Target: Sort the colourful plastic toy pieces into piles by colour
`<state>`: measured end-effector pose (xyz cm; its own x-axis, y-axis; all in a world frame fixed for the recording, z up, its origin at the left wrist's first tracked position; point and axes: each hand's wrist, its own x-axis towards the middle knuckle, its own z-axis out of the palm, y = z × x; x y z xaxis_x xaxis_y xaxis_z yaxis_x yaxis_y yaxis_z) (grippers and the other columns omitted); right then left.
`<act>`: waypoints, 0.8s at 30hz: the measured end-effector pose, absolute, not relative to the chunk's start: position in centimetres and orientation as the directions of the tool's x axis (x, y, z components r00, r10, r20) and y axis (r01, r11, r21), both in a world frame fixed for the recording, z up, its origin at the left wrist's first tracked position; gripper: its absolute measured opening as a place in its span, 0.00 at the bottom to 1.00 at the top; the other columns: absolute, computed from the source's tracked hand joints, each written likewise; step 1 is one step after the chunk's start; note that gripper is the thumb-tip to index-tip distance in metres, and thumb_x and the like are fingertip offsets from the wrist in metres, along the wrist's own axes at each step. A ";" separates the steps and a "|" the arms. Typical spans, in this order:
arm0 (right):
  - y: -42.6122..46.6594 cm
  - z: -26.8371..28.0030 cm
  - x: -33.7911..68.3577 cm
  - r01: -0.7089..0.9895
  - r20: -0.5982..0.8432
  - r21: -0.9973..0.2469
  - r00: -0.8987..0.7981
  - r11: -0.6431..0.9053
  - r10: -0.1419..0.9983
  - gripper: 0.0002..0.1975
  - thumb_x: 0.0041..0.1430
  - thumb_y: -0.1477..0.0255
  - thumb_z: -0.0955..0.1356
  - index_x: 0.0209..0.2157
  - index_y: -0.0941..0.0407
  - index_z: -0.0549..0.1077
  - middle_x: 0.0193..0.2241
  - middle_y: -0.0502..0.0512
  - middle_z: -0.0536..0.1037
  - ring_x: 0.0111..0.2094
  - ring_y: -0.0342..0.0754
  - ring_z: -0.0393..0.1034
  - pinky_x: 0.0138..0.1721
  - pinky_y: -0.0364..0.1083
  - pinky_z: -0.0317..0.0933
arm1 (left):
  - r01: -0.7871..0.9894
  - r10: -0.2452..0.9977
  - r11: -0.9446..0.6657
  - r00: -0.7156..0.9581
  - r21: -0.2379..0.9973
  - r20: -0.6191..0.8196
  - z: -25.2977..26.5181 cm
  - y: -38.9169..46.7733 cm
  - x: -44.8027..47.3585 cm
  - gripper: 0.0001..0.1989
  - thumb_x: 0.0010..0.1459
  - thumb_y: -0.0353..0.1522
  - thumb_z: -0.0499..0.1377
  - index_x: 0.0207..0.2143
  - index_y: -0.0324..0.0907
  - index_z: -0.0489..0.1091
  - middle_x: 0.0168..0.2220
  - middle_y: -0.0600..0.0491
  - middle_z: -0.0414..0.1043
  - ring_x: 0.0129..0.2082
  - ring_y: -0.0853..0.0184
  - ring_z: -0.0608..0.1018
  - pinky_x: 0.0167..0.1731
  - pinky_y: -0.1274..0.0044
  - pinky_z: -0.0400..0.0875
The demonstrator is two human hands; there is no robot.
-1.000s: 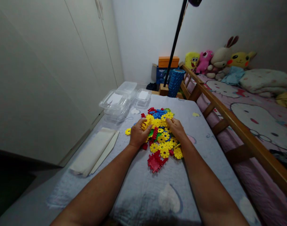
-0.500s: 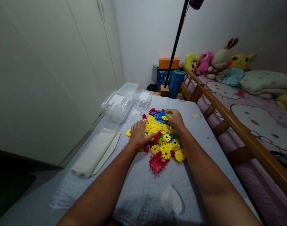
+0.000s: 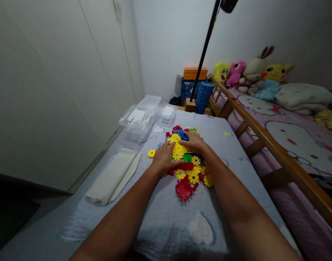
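A heap of plastic building pieces lies on the cloth-covered table. Yellow notched discs (image 3: 178,152) fill its middle, and blue discs (image 3: 179,134) show at the far side. My left hand (image 3: 163,158) rests on the heap's left side with fingers spread, its thumb by a long red piece (image 3: 186,166). Across from it, my right hand (image 3: 195,142) lies over the right side, thumb and fingers apart and curved round the yellow discs. Part of the heap is hidden beneath both hands. A red toothed square piece (image 3: 184,190) sits at the near edge.
Clear lidded plastic boxes (image 3: 137,117) stand at the table's far left. A folded beige cloth (image 3: 113,176) lies to the left of my left forearm. Along the right runs a wooden bed rail (image 3: 259,135). Behind the table rises a black pole (image 3: 206,47).
My right hand has shifted left and inward over the heap, and its fingers have opened from a pinch. The yellow discs are bunched closer between my hands. The long red piece has turned flatter.
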<state>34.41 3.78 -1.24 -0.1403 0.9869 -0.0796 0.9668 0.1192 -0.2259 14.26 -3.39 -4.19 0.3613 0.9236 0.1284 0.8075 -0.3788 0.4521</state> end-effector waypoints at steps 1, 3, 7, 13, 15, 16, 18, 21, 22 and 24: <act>3.1 -1.1 34.3 0.964 -0.098 -0.240 -0.142 0.115 0.985 0.40 0.60 0.45 0.66 0.68 0.50 0.64 0.65 0.64 0.68 0.65 0.70 0.58 0.61 0.66 0.57 | 0.811 0.925 -0.376 0.355 0.449 0.135 -4.3 -3.3 14.4 0.47 0.53 0.52 0.67 0.68 0.41 0.59 0.69 0.38 0.59 0.66 0.46 0.66 0.65 0.59 0.62; 1.8 -0.9 34.3 0.956 -0.124 -0.272 -0.145 0.107 0.982 0.40 0.59 0.46 0.68 0.68 0.50 0.64 0.66 0.64 0.66 0.66 0.70 0.56 0.62 0.67 0.56 | 0.828 0.933 -0.359 0.333 0.430 0.139 -4.5 -3.2 14.5 0.45 0.53 0.49 0.68 0.68 0.42 0.59 0.69 0.38 0.58 0.65 0.45 0.67 0.63 0.58 0.63; -0.2 -1.1 34.6 0.914 -0.067 -0.366 -0.214 0.176 0.974 0.35 0.60 0.54 0.70 0.66 0.51 0.67 0.64 0.62 0.69 0.65 0.65 0.60 0.64 0.63 0.55 | 0.822 0.930 -0.366 0.331 0.436 0.157 -4.9 -2.8 14.7 0.43 0.53 0.44 0.69 0.67 0.43 0.59 0.69 0.38 0.58 0.65 0.46 0.67 0.63 0.59 0.64; -2.1 -1.9 35.2 0.791 0.107 -0.522 -0.310 0.319 0.945 0.28 0.58 0.66 0.71 0.60 0.56 0.73 0.58 0.62 0.75 0.60 0.58 0.67 0.65 0.58 0.57 | 0.700 0.896 -0.444 0.348 0.560 0.275 -5.1 -2.5 15.2 0.37 0.54 0.34 0.66 0.66 0.42 0.62 0.65 0.41 0.66 0.64 0.52 0.70 0.63 0.63 0.67; -2.6 -2.1 35.4 0.749 0.173 -0.573 -0.288 0.334 0.942 0.25 0.57 0.70 0.70 0.57 0.55 0.75 0.56 0.61 0.77 0.58 0.56 0.69 0.63 0.56 0.60 | 0.663 0.894 -0.448 0.325 0.600 0.308 -5.0 -2.6 15.4 0.36 0.53 0.33 0.66 0.65 0.42 0.63 0.63 0.42 0.68 0.63 0.53 0.72 0.62 0.64 0.68; -2.8 -2.2 35.5 0.726 0.197 -0.601 -0.272 0.335 0.942 0.23 0.57 0.71 0.69 0.55 0.55 0.76 0.55 0.60 0.78 0.57 0.55 0.70 0.62 0.55 0.61 | 0.651 0.898 -0.439 0.307 0.619 0.315 -4.9 -2.7 15.6 0.36 0.53 0.32 0.65 0.65 0.42 0.63 0.62 0.43 0.70 0.62 0.54 0.73 0.62 0.64 0.69; -3.3 -2.5 35.8 0.687 0.222 -0.651 -0.236 0.324 0.946 0.20 0.58 0.73 0.67 0.52 0.54 0.77 0.51 0.57 0.80 0.52 0.53 0.73 0.58 0.54 0.65 | 0.633 0.911 -0.412 0.264 0.656 0.317 -4.7 -2.8 15.8 0.33 0.55 0.32 0.64 0.63 0.43 0.65 0.61 0.44 0.72 0.61 0.54 0.74 0.61 0.64 0.69; -3.9 -2.8 36.5 0.676 0.241 -0.676 -0.172 0.292 0.955 0.18 0.59 0.73 0.65 0.50 0.53 0.77 0.48 0.56 0.81 0.49 0.52 0.75 0.56 0.54 0.67 | 0.587 0.919 -0.394 0.223 0.708 0.326 -4.3 -3.0 16.2 0.28 0.58 0.35 0.62 0.62 0.42 0.67 0.60 0.44 0.73 0.59 0.55 0.76 0.61 0.64 0.69; -4.1 -2.9 36.8 0.688 0.254 -0.669 -0.146 0.282 0.956 0.18 0.59 0.73 0.65 0.50 0.53 0.77 0.49 0.56 0.81 0.50 0.53 0.74 0.57 0.54 0.66 | 0.565 0.919 -0.393 0.216 0.725 0.329 -4.1 -3.1 16.3 0.28 0.59 0.36 0.62 0.62 0.41 0.67 0.59 0.43 0.74 0.58 0.54 0.76 0.60 0.64 0.70; -4.7 -3.0 37.6 0.726 0.287 -0.633 -0.101 0.268 0.953 0.21 0.59 0.73 0.65 0.53 0.53 0.76 0.51 0.58 0.80 0.53 0.54 0.73 0.60 0.56 0.64 | 0.520 0.924 -0.383 0.203 0.764 0.325 -3.9 -3.4 16.4 0.27 0.62 0.38 0.60 0.62 0.42 0.66 0.58 0.44 0.75 0.57 0.55 0.77 0.59 0.64 0.71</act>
